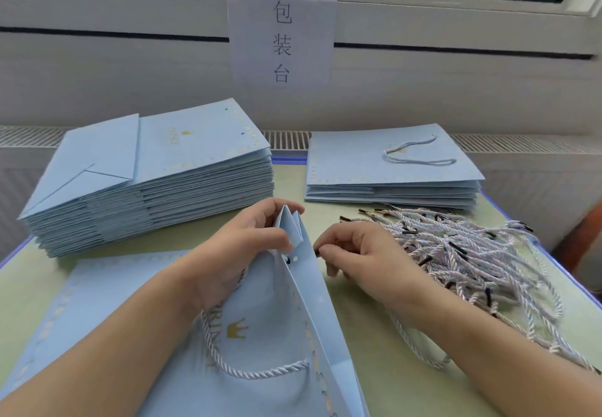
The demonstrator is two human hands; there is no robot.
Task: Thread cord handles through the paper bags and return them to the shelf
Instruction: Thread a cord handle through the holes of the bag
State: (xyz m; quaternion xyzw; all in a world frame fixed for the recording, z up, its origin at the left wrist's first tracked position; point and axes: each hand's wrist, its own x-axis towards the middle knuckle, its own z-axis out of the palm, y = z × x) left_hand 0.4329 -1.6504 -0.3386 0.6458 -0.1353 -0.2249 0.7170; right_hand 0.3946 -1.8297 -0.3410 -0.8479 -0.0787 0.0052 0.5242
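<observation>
Hands (280, 254) pinch bag (286, 335) rim.

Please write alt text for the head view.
Left hand holds a blue bag open while right hand pinches a cord end at its hole. Cords lie right; two bag stacks behind.

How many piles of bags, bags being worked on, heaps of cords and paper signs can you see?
Piles of bags: 2, a tall one and a short one
Bag being worked on: 1
Heap of cords: 1
Paper sign: 1
Total: 5
</observation>
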